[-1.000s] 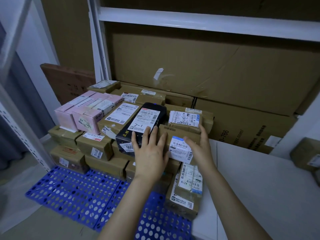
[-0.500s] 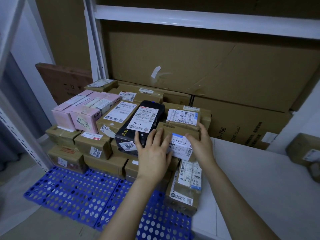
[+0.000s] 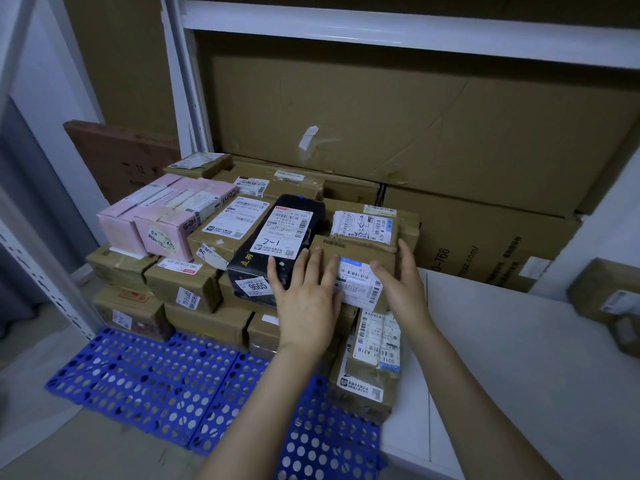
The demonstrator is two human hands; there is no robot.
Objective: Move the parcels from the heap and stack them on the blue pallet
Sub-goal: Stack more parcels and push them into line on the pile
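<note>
A stack of taped brown parcels, pink boxes (image 3: 162, 216) and a black box (image 3: 277, 237) stands on the blue perforated pallet (image 3: 156, 386). On top at the right lies a small brown parcel (image 3: 356, 251) with a white label. My left hand (image 3: 304, 303) rests flat across this parcel's left part and the black box's near corner, fingers straight. My right hand (image 3: 401, 282) lies against the parcel's right side, fingers extended, thumb over the label. Another labelled parcel (image 3: 374, 358) stands on end below, at the pallet's right edge.
A white surface (image 3: 519, 358) runs along the right of the pallet, with a brown parcel (image 3: 613, 299) at its far right. Large flat cardboard sheets (image 3: 415, 133) lean behind the stack under a white shelf beam. A white perforated rack post (image 3: 38, 271) stands at the left.
My right hand has slid back from the parcel's far corner to its right side. My left hand stays flat on top, and the parcel has settled beside the black box.
</note>
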